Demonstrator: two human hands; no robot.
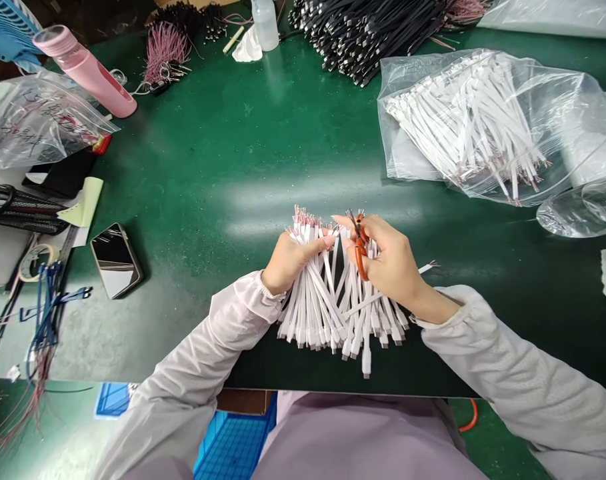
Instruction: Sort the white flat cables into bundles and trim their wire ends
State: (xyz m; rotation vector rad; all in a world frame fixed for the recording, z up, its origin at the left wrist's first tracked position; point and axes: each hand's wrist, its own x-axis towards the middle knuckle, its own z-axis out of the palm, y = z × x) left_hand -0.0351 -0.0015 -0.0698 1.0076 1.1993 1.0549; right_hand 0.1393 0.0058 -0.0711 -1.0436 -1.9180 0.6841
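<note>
With the left hand (291, 259) closed on white cables (307, 297) and the right hand (391, 260) curled around an orange-handled tool (361, 259) beside them, slippage could nick crowded wire ends (303, 217).

Pink bottle (86, 73) beyond a phone (116, 261) on the green tabletop (197, 157).

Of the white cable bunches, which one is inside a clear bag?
The upper-right bunch: the clear bag covers it, while the white cables near the left hand and right hand are uncovered.
</note>
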